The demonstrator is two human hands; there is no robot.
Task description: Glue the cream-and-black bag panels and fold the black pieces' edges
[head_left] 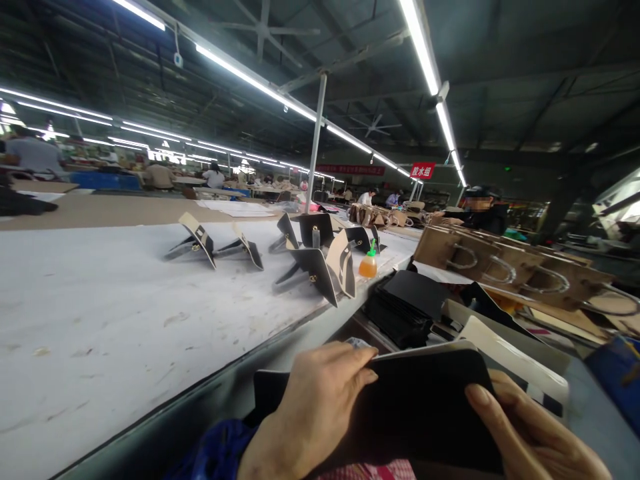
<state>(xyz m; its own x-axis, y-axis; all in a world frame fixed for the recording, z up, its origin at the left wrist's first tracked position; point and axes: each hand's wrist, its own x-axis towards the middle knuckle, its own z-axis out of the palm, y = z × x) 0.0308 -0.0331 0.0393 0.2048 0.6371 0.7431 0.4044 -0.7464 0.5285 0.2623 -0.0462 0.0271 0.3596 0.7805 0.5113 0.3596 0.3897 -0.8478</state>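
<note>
Between my two hands is a black flat panel point(425, 407) with a rounded corner and a pale edge along its top. My left hand point(320, 400) pinches it at the upper left, thumb and fingers close together over the edge. At the right side my right hand point(525, 420) grips it, thumb on the black face and fingers behind. Just beyond it lies a stack of black panels point(407, 300). A cream piece point(515, 353) with a curved edge rests behind my right hand.
Several folded black-and-cream pieces with metal fittings point(313, 277) stand on the white table point(125, 333). Near the table edge is a bottle of amber liquid point(368, 267) with a green top. Brown bags point(500, 267) with handles line the right; a co-worker point(480, 210) is behind them.
</note>
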